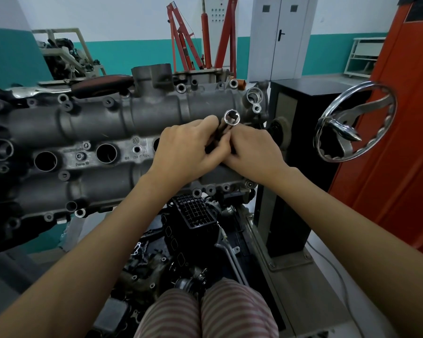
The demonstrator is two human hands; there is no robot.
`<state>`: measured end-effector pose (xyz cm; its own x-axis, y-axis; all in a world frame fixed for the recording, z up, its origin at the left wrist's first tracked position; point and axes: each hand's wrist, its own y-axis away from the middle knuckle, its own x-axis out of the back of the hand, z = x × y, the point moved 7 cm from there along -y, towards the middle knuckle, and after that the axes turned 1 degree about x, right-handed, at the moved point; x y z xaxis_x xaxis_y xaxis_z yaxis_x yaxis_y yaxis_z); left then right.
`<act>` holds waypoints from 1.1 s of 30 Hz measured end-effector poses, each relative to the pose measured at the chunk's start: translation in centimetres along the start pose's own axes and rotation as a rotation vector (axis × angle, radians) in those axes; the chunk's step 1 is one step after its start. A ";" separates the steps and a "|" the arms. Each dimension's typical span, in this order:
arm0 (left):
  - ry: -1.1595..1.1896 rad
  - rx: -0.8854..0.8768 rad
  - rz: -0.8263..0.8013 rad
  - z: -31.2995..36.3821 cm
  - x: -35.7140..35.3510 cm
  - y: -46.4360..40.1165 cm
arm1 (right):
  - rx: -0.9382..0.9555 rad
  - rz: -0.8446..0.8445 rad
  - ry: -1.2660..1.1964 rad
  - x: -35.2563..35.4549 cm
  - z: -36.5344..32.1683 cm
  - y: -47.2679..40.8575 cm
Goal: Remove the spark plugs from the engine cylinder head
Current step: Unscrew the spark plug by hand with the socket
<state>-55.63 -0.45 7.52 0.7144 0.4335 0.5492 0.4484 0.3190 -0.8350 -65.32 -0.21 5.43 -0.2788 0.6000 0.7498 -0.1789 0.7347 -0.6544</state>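
Note:
A grey cast cylinder head (103,120) lies across the stand with a row of round spark plug wells; two open wells (45,161) (106,153) show dark and hollow. A long chrome spark plug socket (231,117) stands tilted over the rightmost well, its open end facing up. My left hand (181,150) grips the socket's shaft from the left. My right hand (252,152) holds the shaft from the right, fingers curled against the left hand. The well under my hands and any plug in it are hidden.
A chrome handwheel (354,123) sticks out of the black stand column (291,142) on the right. Engine parts and a black intake piece (195,211) lie below the head. A red engine crane (193,37) stands behind. An orange panel (396,118) closes the right side.

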 end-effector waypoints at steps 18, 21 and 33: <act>0.020 0.016 0.010 -0.2 0.1 0.1 | 0.026 0.035 0.024 0.1 -0.2 0.1; 0.014 0.013 0.012 -0.1 0.0 0.1 | 0.015 0.018 0.042 -0.1 0.0 0.1; 0.010 0.002 0.004 -0.2 0.0 0.1 | 0.055 0.075 0.007 0.3 -0.4 0.2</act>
<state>-55.44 -0.58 7.47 0.7216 0.4259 0.5459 0.4447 0.3191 -0.8369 -65.05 0.29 5.55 -0.2870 0.6552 0.6988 -0.2093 0.6690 -0.7132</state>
